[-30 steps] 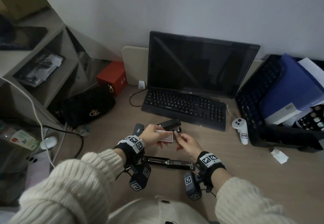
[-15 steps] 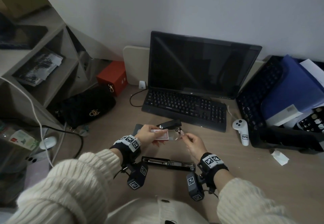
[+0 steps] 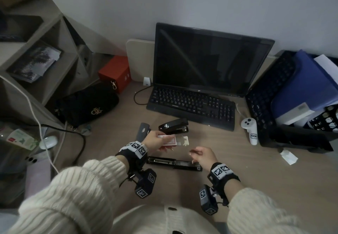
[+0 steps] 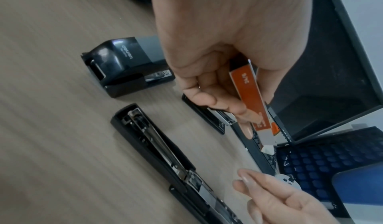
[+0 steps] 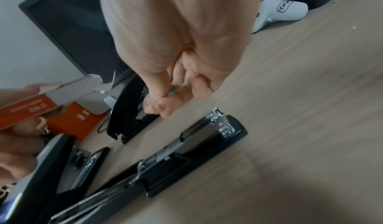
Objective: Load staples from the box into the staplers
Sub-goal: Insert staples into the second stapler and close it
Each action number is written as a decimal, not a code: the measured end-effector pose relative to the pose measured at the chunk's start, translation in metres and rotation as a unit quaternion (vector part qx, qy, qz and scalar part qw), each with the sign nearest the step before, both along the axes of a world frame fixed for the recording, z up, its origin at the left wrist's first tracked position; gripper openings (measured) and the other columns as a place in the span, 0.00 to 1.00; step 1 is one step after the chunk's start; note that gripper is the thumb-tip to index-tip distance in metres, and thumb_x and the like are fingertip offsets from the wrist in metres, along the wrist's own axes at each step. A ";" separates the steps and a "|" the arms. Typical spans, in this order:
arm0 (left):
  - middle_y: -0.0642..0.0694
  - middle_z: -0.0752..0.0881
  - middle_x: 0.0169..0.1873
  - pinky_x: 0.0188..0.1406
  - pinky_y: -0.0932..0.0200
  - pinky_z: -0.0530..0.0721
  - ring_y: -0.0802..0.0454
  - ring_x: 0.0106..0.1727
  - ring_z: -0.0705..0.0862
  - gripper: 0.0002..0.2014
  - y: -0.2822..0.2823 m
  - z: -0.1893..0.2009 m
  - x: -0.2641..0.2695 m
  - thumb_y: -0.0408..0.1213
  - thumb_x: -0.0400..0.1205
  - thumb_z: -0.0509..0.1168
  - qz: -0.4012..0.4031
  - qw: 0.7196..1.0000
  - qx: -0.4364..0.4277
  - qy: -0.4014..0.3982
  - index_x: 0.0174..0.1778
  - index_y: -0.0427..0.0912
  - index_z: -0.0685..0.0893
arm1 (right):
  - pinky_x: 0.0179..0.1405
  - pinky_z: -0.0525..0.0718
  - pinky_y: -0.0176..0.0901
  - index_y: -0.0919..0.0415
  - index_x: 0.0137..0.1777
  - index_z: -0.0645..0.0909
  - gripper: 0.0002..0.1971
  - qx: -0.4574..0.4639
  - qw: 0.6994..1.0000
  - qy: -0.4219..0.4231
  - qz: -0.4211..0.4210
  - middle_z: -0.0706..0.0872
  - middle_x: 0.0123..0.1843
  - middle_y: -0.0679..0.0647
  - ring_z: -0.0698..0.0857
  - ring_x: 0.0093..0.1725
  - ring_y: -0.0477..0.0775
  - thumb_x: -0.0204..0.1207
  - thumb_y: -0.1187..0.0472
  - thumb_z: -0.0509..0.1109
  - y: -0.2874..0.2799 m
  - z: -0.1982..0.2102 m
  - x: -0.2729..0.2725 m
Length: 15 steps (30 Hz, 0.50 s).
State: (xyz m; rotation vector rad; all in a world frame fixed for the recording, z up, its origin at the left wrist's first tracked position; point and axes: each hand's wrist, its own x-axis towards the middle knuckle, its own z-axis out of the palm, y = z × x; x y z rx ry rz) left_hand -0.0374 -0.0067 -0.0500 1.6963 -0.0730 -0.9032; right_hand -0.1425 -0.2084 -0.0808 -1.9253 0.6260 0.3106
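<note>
My left hand (image 3: 156, 139) grips an orange-and-white staple box (image 3: 169, 140) above the desk, its end flap (image 3: 184, 140) hanging open; the box shows orange (image 4: 250, 99) under the thumb. My right hand (image 3: 196, 154) hovers to the right of the box, thumb and fingers pinching a small silvery strip of staples (image 5: 172, 90). Just below both hands a black stapler (image 3: 173, 163) lies folded out flat, its metal channel (image 5: 192, 147) exposed. A closed black stapler (image 3: 173, 125) sits behind the box. A third, grey-topped stapler (image 3: 143, 131) lies partly hidden by my left hand.
A black keyboard (image 3: 192, 103) and dark monitor (image 3: 210, 60) stand behind the staplers. A white controller (image 3: 249, 129) and a black tray with a blue folder (image 3: 301, 87) are to the right. A black handbag (image 3: 87, 103), red box (image 3: 115, 72) and cables (image 3: 80, 138) lie left.
My right hand has drawn away from the box's open end, down and to the right, still pinching the staples. The left hand keeps the box in about the same place.
</note>
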 end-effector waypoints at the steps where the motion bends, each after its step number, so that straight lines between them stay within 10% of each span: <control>1: 0.34 0.92 0.41 0.27 0.66 0.78 0.56 0.25 0.84 0.20 0.000 -0.002 -0.001 0.49 0.81 0.72 -0.002 1.000 0.000 0.005 0.52 0.31 0.88 | 0.29 0.80 0.26 0.62 0.53 0.84 0.07 -0.005 1.000 0.005 -0.004 0.88 0.41 0.52 0.85 0.28 0.44 0.76 0.64 0.72 0.000 -0.002 -0.003; 15: 0.42 0.91 0.36 0.22 0.69 0.81 0.60 0.21 0.85 0.19 0.001 -0.012 -0.021 0.45 0.81 0.72 0.022 0.999 0.036 0.024 0.56 0.30 0.84 | 0.47 0.75 0.44 0.55 0.50 0.90 0.10 -0.214 0.969 0.004 0.124 0.79 0.42 0.49 0.78 0.44 0.50 0.72 0.54 0.76 -0.006 -0.014 -0.023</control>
